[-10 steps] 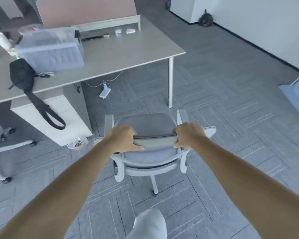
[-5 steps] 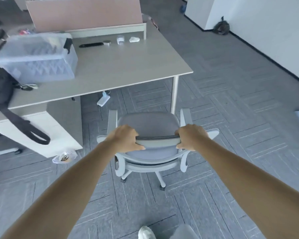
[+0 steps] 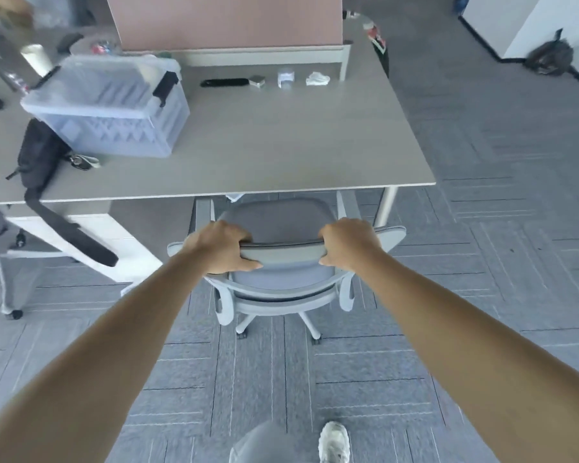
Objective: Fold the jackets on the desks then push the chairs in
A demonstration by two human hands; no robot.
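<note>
A grey office chair on castors stands in front of me, its seat front and armrest tips just under the front edge of the light grey desk. My left hand grips the left end of the chair's backrest top, fingers curled over it. My right hand grips the right end in the same way. No jacket shows on this desk.
A lidded clear plastic box and a black bag with a hanging strap sit on the desk's left. Small items lie by the pink divider. A white drawer unit stands left of the chair, a desk leg right. Another chair is at far left.
I have walked forward with the chair, both hands still on its backrest. The chair has rolled towards the desk and its seat front now lies under the desk edge.
</note>
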